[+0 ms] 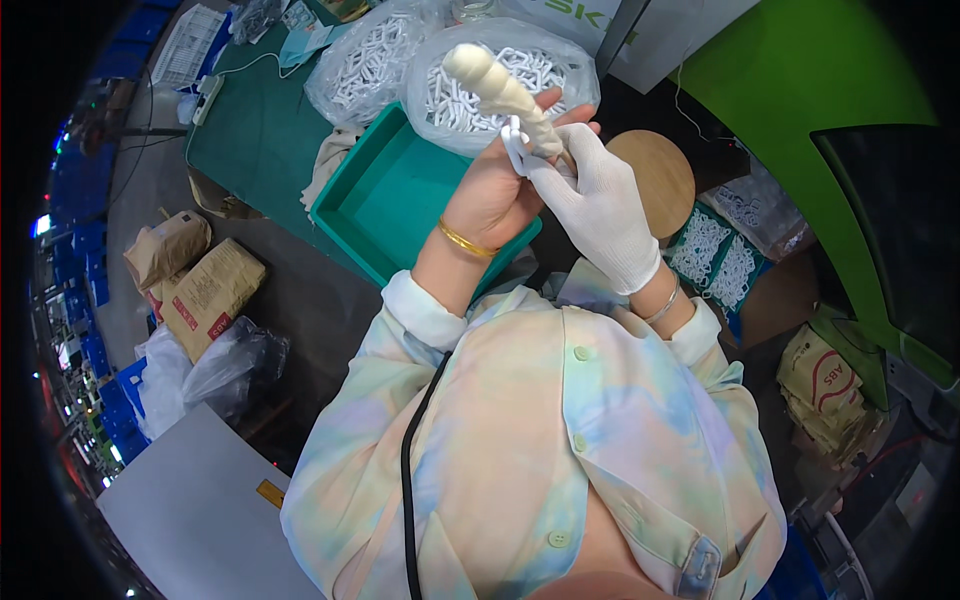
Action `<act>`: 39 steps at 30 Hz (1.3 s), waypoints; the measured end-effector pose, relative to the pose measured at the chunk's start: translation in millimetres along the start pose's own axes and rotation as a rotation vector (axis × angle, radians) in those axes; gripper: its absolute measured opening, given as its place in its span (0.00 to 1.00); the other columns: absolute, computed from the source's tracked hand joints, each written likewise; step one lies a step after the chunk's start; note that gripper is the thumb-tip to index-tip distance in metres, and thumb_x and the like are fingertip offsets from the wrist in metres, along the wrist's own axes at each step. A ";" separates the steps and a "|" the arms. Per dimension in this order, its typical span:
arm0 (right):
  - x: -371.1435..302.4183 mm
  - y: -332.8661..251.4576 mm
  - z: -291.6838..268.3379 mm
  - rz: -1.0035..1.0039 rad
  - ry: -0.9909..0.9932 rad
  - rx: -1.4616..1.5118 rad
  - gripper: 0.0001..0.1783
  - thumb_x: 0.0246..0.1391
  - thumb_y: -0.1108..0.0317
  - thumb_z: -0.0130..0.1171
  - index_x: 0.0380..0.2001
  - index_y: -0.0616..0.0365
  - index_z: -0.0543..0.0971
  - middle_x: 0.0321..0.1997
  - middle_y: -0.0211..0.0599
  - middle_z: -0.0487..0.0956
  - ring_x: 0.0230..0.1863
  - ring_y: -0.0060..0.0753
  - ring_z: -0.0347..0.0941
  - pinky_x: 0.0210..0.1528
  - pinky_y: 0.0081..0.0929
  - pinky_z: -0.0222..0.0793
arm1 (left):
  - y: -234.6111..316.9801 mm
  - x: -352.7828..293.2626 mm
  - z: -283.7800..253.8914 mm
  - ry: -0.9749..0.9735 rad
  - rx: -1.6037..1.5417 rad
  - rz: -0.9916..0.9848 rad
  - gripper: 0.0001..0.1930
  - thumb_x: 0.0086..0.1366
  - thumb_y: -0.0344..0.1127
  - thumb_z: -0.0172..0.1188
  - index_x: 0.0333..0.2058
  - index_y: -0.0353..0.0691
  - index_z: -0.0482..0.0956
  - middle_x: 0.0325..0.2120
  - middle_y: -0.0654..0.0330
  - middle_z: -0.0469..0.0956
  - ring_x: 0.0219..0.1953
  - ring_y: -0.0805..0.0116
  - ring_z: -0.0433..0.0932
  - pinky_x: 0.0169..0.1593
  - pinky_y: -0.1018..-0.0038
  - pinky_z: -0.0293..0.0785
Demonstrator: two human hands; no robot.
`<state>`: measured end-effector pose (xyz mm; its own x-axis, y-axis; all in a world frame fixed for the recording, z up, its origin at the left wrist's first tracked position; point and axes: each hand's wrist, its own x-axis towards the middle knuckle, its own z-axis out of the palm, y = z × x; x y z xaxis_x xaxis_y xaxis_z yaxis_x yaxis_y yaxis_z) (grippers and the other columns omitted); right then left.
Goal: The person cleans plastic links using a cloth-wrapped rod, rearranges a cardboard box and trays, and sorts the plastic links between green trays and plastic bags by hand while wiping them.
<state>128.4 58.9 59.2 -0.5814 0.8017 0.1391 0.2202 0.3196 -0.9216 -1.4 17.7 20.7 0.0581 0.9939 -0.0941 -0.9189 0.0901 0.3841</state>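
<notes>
Both hands meet above a green tray (372, 190). My left hand (497, 195), bare with a gold bracelet, is turned palm up. It grips a small white plastic piece (515, 143) with a looped shape near its thumb, while some of its fingers stretch out behind. My right hand (600, 195), in a white knit glove, is closed round the lower end of a cream-coloured, lumpy rod (500, 92) that slants up and away to the left. The gloved thumb lies close to the white piece; exact contact is partly hidden.
Clear bags (365, 65) of white plastic pieces stand beyond the tray on a green table (240, 130). Right of my hands are a round wooden disc (655, 180) and a blue-edged box (715, 260) of white pieces. A green machine (800, 90) borders the right; paper sacks (212, 300) sit at left.
</notes>
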 end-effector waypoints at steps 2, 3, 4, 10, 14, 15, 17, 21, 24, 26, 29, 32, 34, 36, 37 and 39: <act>-0.8 1.5 1.1 -0.003 0.065 -0.027 0.11 0.58 0.67 0.62 0.39 0.62 0.76 0.24 0.35 0.75 0.25 0.19 0.70 0.29 0.23 0.67 | 2.0 -0.8 -0.6 0.056 0.029 0.007 0.26 0.72 0.35 0.53 0.65 0.36 0.61 0.67 0.46 0.60 0.68 0.52 0.62 0.70 0.59 0.61; -0.6 1.5 2.6 -0.009 0.126 -0.049 0.10 0.59 0.67 0.61 0.39 0.63 0.75 0.25 0.35 0.75 0.25 0.19 0.70 0.29 0.23 0.67 | 3.4 -1.7 -2.7 0.085 0.059 0.014 0.25 0.73 0.34 0.52 0.65 0.35 0.61 0.67 0.46 0.61 0.67 0.52 0.63 0.69 0.59 0.63; 2.2 2.7 1.0 -0.011 0.123 -0.048 0.10 0.59 0.67 0.61 0.39 0.63 0.75 0.25 0.35 0.75 0.25 0.19 0.70 0.29 0.23 0.67 | 4.4 -3.2 -5.3 0.114 0.089 0.020 0.24 0.73 0.33 0.51 0.65 0.35 0.61 0.66 0.46 0.62 0.66 0.52 0.65 0.69 0.59 0.64; -0.7 16.6 -19.7 0.041 0.173 -0.050 0.10 0.66 0.68 0.51 0.39 0.64 0.75 0.28 0.35 0.74 0.30 0.21 0.70 0.34 0.23 0.67 | 16.3 -4.6 -3.5 0.095 -0.069 0.107 0.21 0.74 0.28 0.45 0.63 0.29 0.62 0.65 0.45 0.62 0.69 0.48 0.59 0.71 0.56 0.61; -9.2 28.5 -22.1 0.022 0.104 -0.207 0.11 0.68 0.64 0.47 0.36 0.59 0.74 0.28 0.55 0.76 0.32 0.61 0.76 0.32 0.45 0.69 | 21.2 -3.6 0.6 0.103 -0.040 0.137 0.21 0.75 0.28 0.44 0.64 0.28 0.61 0.66 0.45 0.61 0.69 0.46 0.59 0.72 0.55 0.58; -6.6 22.9 -24.4 0.064 0.145 -0.148 0.10 0.67 0.65 0.47 0.36 0.59 0.74 0.27 0.55 0.75 0.32 0.61 0.75 0.31 0.46 0.69 | 23.5 -4.5 0.8 0.107 -0.034 0.114 0.22 0.75 0.28 0.44 0.64 0.29 0.60 0.66 0.45 0.61 0.69 0.46 0.59 0.72 0.54 0.57; -9.7 13.3 -22.6 0.060 0.097 -0.124 0.10 0.67 0.67 0.46 0.36 0.62 0.75 0.28 0.50 0.75 0.30 0.50 0.75 0.33 0.38 0.68 | 25.4 -6.0 -1.4 0.137 -0.068 0.135 0.22 0.74 0.28 0.44 0.64 0.29 0.59 0.66 0.45 0.60 0.70 0.46 0.58 0.73 0.54 0.56; -27.2 9.2 -9.6 0.033 -0.100 -0.135 0.10 0.66 0.69 0.48 0.35 0.64 0.75 0.24 0.45 0.74 0.26 0.44 0.74 0.31 0.34 0.67 | 35.5 -0.4 -8.3 -0.060 -0.353 0.087 0.24 0.74 0.29 0.45 0.66 0.30 0.58 0.68 0.45 0.58 0.71 0.45 0.53 0.74 0.53 0.53; -30.4 20.5 -12.6 0.058 -0.198 -0.169 0.10 0.66 0.68 0.48 0.35 0.64 0.75 0.25 0.48 0.75 0.27 0.49 0.75 0.32 0.35 0.68 | 44.8 0.5 -10.8 -0.016 -0.275 0.142 0.23 0.74 0.31 0.46 0.65 0.30 0.58 0.68 0.45 0.56 0.72 0.45 0.50 0.74 0.52 0.52; -28.7 21.6 -23.5 -0.030 -0.097 -0.193 0.11 0.66 0.68 0.48 0.35 0.64 0.75 0.25 0.48 0.75 0.27 0.47 0.75 0.32 0.35 0.68 | 59.8 4.4 -21.6 0.009 -0.231 0.169 0.22 0.74 0.31 0.46 0.63 0.29 0.61 0.66 0.45 0.60 0.70 0.46 0.57 0.72 0.53 0.56; -27.2 33.6 -39.9 0.138 0.031 -0.102 0.14 0.67 0.66 0.46 0.34 0.65 0.76 0.25 0.42 0.72 0.25 0.32 0.69 0.32 0.28 0.65 | 89.3 15.9 -30.2 0.269 0.588 0.350 0.17 0.72 0.29 0.50 0.58 0.32 0.70 0.51 0.53 0.77 0.56 0.60 0.76 0.60 0.64 0.74; -19.7 38.1 -50.6 0.190 0.055 -0.122 0.14 0.67 0.64 0.47 0.35 0.65 0.76 0.25 0.37 0.70 0.28 0.26 0.66 0.34 0.25 0.63 | 121.0 28.9 -34.4 0.281 1.255 0.514 0.20 0.67 0.29 0.56 0.58 0.37 0.72 0.49 0.55 0.79 0.54 0.65 0.77 0.54 0.69 0.77; -11.7 46.9 -54.6 0.231 0.118 -0.086 0.13 0.66 0.65 0.49 0.36 0.65 0.75 0.28 0.35 0.71 0.31 0.23 0.66 0.36 0.25 0.63 | 130.9 35.9 -46.9 0.249 1.464 0.356 0.29 0.65 0.34 0.60 0.64 0.42 0.66 0.59 0.49 0.72 0.61 0.56 0.72 0.63 0.62 0.67; 0.8 66.9 -54.9 0.233 0.107 -0.172 0.12 0.66 0.65 0.51 0.40 0.65 0.76 0.30 0.34 0.72 0.33 0.21 0.66 0.37 0.25 0.64 | 132.1 39.5 -78.0 0.145 2.318 0.653 0.36 0.56 0.38 0.68 0.64 0.41 0.66 0.60 0.45 0.68 0.60 0.48 0.69 0.62 0.59 0.67; 7.0 76.9 -53.0 0.223 0.130 -0.161 0.14 0.66 0.64 0.52 0.43 0.66 0.77 0.30 0.34 0.72 0.34 0.21 0.66 0.38 0.25 0.64 | 132.8 38.9 -93.1 0.151 2.315 0.649 0.36 0.56 0.38 0.68 0.64 0.41 0.66 0.60 0.45 0.68 0.60 0.48 0.69 0.62 0.59 0.67; 22.3 101.9 -50.1 0.212 0.137 -0.156 0.16 0.66 0.64 0.52 0.47 0.67 0.77 0.30 0.33 0.73 0.34 0.22 0.66 0.40 0.24 0.65 | 133.2 34.3 -122.7 0.483 2.283 0.583 0.42 0.53 0.43 0.71 0.65 0.38 0.63 0.64 0.42 0.61 0.63 0.41 0.62 0.65 0.55 0.62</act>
<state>177.1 134.6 -13.5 -0.4006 0.9162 0.0064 0.4492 0.2024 -0.8702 -169.6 55.9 -44.1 -0.3029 0.8841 0.3559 0.9079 0.1541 0.3899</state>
